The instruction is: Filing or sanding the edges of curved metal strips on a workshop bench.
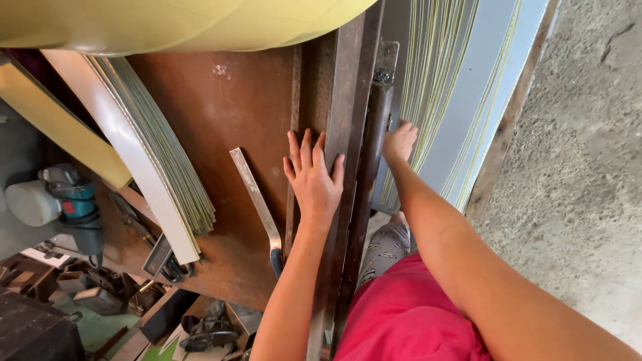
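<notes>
Bare rusty table top (pixel 221 113) lies open at ten o'clock of the left hand (pixel 313 182). A flat metal bar (pixel 257 200) blocks at eight o'clock, stacked sheets (pixel 167 174) beyond it. The steel beam (pixel 349 134) walls off three o'clock, separating it from the right hand (pixel 399 142).

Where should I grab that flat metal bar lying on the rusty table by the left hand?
Probably the flat metal bar is best taken at its bare upper half, from above and from its left side, pinching across the narrow width. Its lower end curves over the rusty table edge, and the left hand crowds its right side.
</notes>
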